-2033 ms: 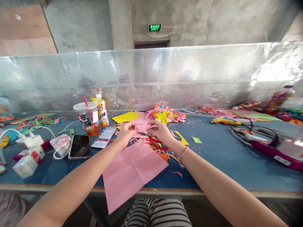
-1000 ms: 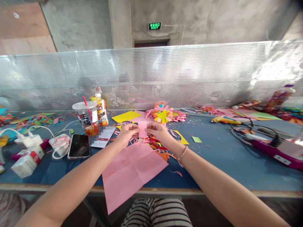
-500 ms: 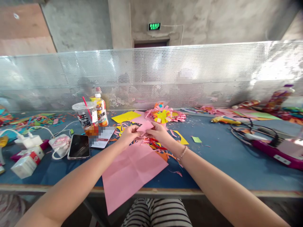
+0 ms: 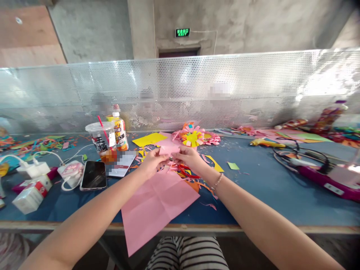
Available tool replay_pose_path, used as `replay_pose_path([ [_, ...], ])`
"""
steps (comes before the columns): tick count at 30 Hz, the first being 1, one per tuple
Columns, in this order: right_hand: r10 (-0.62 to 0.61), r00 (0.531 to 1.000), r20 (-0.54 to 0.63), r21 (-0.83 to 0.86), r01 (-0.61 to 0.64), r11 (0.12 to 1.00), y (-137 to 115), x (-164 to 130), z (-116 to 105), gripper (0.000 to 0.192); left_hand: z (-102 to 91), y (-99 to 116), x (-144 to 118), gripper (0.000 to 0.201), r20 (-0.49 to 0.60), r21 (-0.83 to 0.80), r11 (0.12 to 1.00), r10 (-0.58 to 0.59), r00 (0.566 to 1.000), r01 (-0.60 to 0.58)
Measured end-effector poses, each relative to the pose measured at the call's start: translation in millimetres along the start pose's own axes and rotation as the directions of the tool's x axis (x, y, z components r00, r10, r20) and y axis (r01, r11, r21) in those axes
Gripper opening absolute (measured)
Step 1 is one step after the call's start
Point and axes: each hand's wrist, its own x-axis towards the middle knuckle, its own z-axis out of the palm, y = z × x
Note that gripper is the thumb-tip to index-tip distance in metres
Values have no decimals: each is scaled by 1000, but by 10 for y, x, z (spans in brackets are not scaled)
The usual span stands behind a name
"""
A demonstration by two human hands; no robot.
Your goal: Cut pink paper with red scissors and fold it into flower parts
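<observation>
Both hands up over the blue table (image 4: 261, 187), pinching one small pink paper piece (image 4: 168, 149) between them: left hand (image 4: 152, 162) on its left edge, right hand (image 4: 189, 158) on its right. Large creased pink sheet (image 4: 156, 204) lies flat at 6 o'clock of the hands, overhanging the near edge. Red scissors (image 4: 187, 172) and paper scraps directly under the right hand. Phone (image 4: 93, 174) at 9, drink cup (image 4: 101, 138) at 10, paper flowers (image 4: 194, 137) at 12, glue gun (image 4: 264, 143) at 2.
</observation>
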Motion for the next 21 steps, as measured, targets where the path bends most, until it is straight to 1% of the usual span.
replay_pose_path([
  [2,7,998,55,-54,-4,999,-11,3,-7,27,10,-20,1,23,-36,23,1000,-12,999,13],
  [4,0,998,65,-235,15,972,-16,20,-89,27,-14,-30,22,20,-136,26,1000,7,991,-4],
  [5,-34,999,34,-381,44,924,-14,31,-159,28,-36,-30,39,20,-188,15,1000,23,982,-21],
  [6,-93,996,-12,-556,71,828,-7,41,-240,27,-61,-25,57,20,-233,-2,999,33,972,-34],
  [7,-126,991,-43,-713,58,699,4,50,-325,25,-87,-17,75,20,-263,-21,999,34,964,-41],
  [8,-105,994,-29,-822,36,568,21,55,-403,25,-109,-7,90,20,-275,-44,998,37,961,-51],
  [9,-20,1000,10,-893,18,449,40,57,-467,28,-126,5,102,19,-282,-62,996,41,959,-61],
  [10,69,996,49,-936,21,350,61,54,-510,31,-135,17,108,19,-276,-77,995,46,960,-70],
  [11,114,991,67,-960,33,279,81,49,-533,33,-139,28,110,18,-266,-82,994,53,962,-77],
  [12,164,983,78,-973,40,226,99,42,-535,32,-137,39,109,17,-257,-75,994,63,964,-85],
  [13,210,974,89,-981,49,188,113,34,-522,31,-131,49,105,17,-249,-56,994,76,965,-93],
  [14,250,963,98,-984,56,172,123,27,-501,30,-126,59,100,18,-242,-26,994,94,966,-103],
  [16,319,940,120,-983,68,171,136,19,-454,30,-121,74,94,20,-246,38,991,134,960,-128],
  [17,333,934,128,-982,73,172,141,17,-437,30,-124,79,94,22,-252,63,988,150,956,-139],
  [19,308,943,128,-984,81,160,150,20,-423,28,-139,83,101,26,-266,95,984,171,949,-151],
  [21,232,968,96,-988,64,141,155,28,-426,27,-160,83,115,27,-272,114,979,195,942,-169],
])
